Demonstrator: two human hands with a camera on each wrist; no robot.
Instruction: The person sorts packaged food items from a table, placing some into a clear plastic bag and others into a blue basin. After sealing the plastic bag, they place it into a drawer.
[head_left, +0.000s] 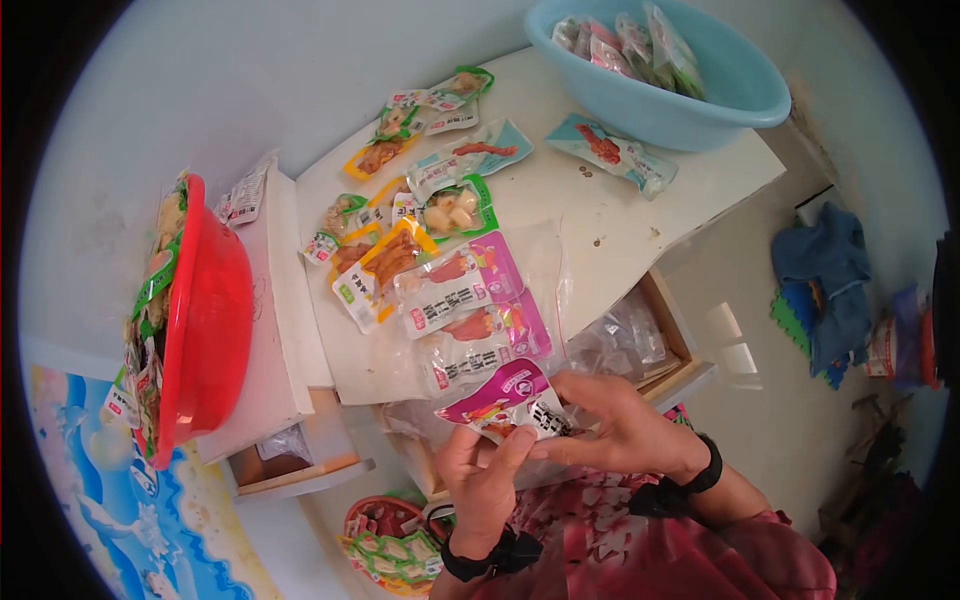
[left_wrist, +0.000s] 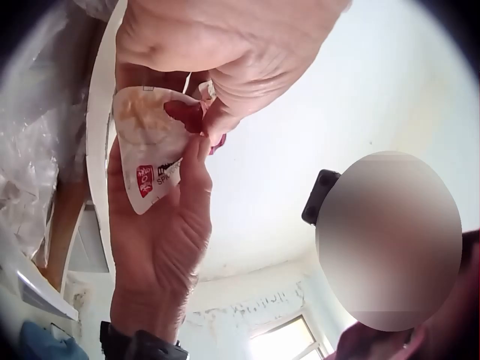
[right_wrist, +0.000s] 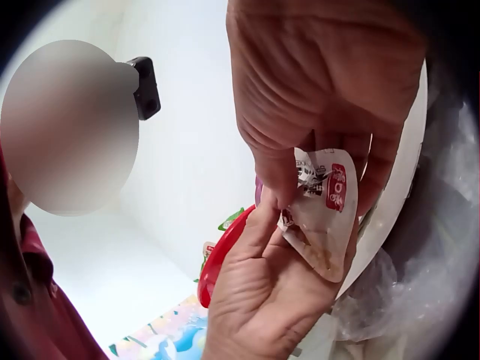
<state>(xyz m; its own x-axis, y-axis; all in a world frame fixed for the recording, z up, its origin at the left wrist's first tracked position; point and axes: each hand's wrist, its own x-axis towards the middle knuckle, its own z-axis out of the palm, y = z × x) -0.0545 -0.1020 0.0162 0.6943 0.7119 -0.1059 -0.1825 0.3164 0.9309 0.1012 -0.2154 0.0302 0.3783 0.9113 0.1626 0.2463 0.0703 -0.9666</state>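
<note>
A small snack packet with a purple top is held between both hands, close over the table's front edge. My left hand pinches its lower left side with the thumb on top. The right hand pinches the right side, its fingers behind the packet. In the left wrist view the packet's pale face shows a red label, and both thumbs meet at its edge. Just beyond the hands lie two like purple packets, one farther and one nearer, on a clear plastic bag.
Several green, yellow and blue food packets lie across the white table. A blue basin with packets stands at the back right, a red basin at the left. Open drawers jut out below the tabletop. A basket of packets sits lower down.
</note>
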